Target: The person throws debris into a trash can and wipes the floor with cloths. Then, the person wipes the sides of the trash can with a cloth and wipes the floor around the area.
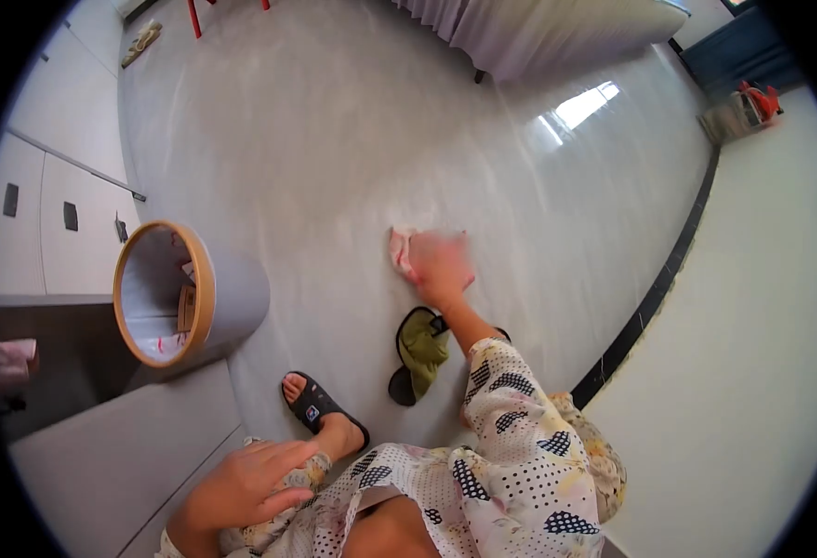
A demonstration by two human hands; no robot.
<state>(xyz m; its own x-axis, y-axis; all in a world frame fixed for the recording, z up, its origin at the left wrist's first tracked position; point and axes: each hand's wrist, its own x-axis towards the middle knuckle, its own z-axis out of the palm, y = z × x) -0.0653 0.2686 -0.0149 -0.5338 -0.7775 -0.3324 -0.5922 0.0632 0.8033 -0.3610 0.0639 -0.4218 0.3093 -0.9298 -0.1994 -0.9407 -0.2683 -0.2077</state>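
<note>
Out on the grey floor, my right hand (441,270) presses down on a white cloth (401,249) with red marks; the hand is partly blurred, and the cloth shows around its left side and edges. Just below that hand lies an olive-green slipper (421,353) with a black sole. My left hand (259,479) rests over my left knee, fingers apart and holding nothing. My left foot wears a black slipper (320,406).
A grey bin (239,296) with a wooden-coloured rim stands at the left, holding cardboard and wrappers. White cabinets (83,200) line the left side. A wall with black skirting (645,321) runs along the right. A draped piece of furniture (538,37) stands at the top.
</note>
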